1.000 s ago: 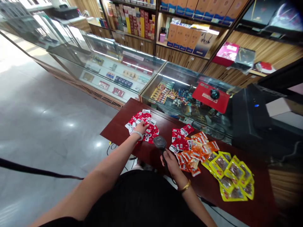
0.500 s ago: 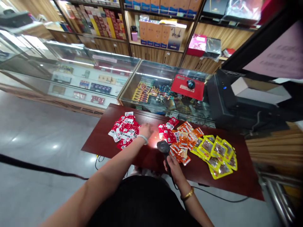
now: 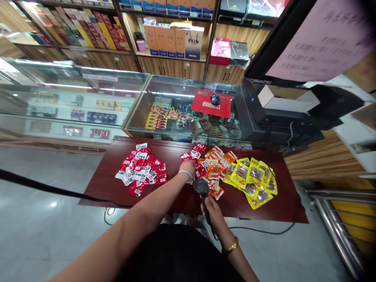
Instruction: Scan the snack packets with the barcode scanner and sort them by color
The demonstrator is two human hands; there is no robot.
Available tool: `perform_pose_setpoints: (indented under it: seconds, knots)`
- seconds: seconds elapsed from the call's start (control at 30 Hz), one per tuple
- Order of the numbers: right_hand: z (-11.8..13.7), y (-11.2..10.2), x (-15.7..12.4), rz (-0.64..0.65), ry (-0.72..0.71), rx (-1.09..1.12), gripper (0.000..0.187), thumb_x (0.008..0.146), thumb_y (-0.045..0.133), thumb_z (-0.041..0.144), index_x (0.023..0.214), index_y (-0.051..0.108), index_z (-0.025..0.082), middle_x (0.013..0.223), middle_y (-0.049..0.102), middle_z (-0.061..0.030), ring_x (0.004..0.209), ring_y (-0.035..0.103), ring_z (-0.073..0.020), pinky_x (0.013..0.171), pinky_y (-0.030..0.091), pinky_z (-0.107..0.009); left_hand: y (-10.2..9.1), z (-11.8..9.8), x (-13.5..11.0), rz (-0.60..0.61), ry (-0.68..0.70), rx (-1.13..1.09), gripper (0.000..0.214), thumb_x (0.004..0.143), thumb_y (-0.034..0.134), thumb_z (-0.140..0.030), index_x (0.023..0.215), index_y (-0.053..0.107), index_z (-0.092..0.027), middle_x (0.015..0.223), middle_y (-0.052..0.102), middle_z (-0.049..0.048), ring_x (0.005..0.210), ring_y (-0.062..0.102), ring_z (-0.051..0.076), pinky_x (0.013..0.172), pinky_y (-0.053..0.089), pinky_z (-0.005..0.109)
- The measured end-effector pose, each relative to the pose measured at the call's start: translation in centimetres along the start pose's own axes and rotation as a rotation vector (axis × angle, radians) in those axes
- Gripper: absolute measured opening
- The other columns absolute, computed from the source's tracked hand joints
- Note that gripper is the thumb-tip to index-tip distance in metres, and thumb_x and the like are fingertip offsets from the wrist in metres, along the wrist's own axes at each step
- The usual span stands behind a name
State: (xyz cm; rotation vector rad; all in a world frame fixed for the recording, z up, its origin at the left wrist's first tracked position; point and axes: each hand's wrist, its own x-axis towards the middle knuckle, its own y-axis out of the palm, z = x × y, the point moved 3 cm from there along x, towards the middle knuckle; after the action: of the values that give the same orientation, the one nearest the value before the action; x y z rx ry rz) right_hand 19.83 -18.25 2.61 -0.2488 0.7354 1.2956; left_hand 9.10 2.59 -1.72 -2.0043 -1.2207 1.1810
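My right hand (image 3: 214,209) is closed round the handle of a black barcode scanner (image 3: 201,187), its head pointing away from me over the table. My left hand (image 3: 188,166) reaches in among a small group of red packets (image 3: 198,150); its fingers point down and are mostly hidden, so I cannot tell whether they grip one. Orange packets (image 3: 214,166) lie just right of that group. Further right is a pile of yellow packets (image 3: 255,176) with clear windows. A larger pile of red and white packets (image 3: 143,168) lies on the left of the table.
The dark red wooden table (image 3: 102,176) stands against a glass display counter (image 3: 138,105). On the glass lie a red mat (image 3: 199,105) and a black mouse (image 3: 215,99). A black machine with a white open box (image 3: 284,100) stands right. A cable (image 3: 261,232) hangs below the table.
My left hand has moved right, from beside the left pile to the right-hand red packets. My right hand still holds the scanner. The view has shifted, so the table sits further left.
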Motion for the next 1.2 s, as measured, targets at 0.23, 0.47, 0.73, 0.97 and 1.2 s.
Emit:
perform_pose_setpoints:
  seconds: [0.23,0.47,0.73,0.97,1.2]
  knots:
    - [-0.1,0.6,1.0,0.054,0.019,-0.038,0.052,0.069,0.065,0.069,0.086,0.053,0.021,0.054,0.051,0.0068,0.041,0.040,-0.0068,0.039,0.029,-0.018,-1.4,3.6,-1.2,-0.101,-0.190,-0.347,0.010,0.083,0.060,-0.029,0.082,0.061,-0.019,0.070,0.062,0.0004,0.064,0.055,0.012,0.064,0.041,0.023]
    - [1.0,4.9,2.3,0.238,-0.043,-0.114,0.048,0.075,0.063,0.065,0.090,0.054,0.021,0.054,0.049,0.0071,0.042,0.040,-0.0076,0.041,0.030,-0.019,-4.7,9.8,-4.9,-0.252,-0.255,-0.603,0.005,0.081,0.059,-0.020,0.078,0.057,-0.017,0.063,0.056,-0.0032,0.056,0.048,0.008,0.057,0.039,0.019]
    - [0.9,9.8,3.1,0.423,-0.022,-0.230,0.053,0.077,0.062,0.063,0.108,0.057,0.020,0.057,0.053,0.0052,0.043,0.042,-0.0095,0.042,0.031,-0.022,-7.0,16.6,-8.8,-0.399,-0.268,-0.710,0.010,0.078,0.058,-0.025,0.074,0.054,-0.019,0.057,0.049,-0.0058,0.053,0.044,0.008,0.057,0.038,0.021]
    - [0.8,12.2,2.6,0.496,0.016,-0.266,0.058,0.077,0.063,0.063,0.115,0.057,0.019,0.057,0.053,0.0052,0.044,0.043,-0.0094,0.044,0.031,-0.022,-9.9,24.6,-11.4,-0.508,-0.467,-0.598,0.013,0.080,0.058,-0.031,0.077,0.054,-0.020,0.066,0.057,-0.0024,0.060,0.052,0.011,0.062,0.040,0.023]
    - [-0.3,10.2,3.2,0.401,0.019,-0.231,0.065,0.075,0.063,0.066,0.117,0.055,0.017,0.055,0.052,0.0060,0.040,0.042,-0.0082,0.042,0.032,-0.021,-12.2,23.0,-11.5,-0.679,-0.499,-0.070,0.039,0.075,0.066,-0.040,0.105,0.057,-0.018,0.109,0.061,0.0127,0.104,0.056,0.027,0.088,0.043,0.037]
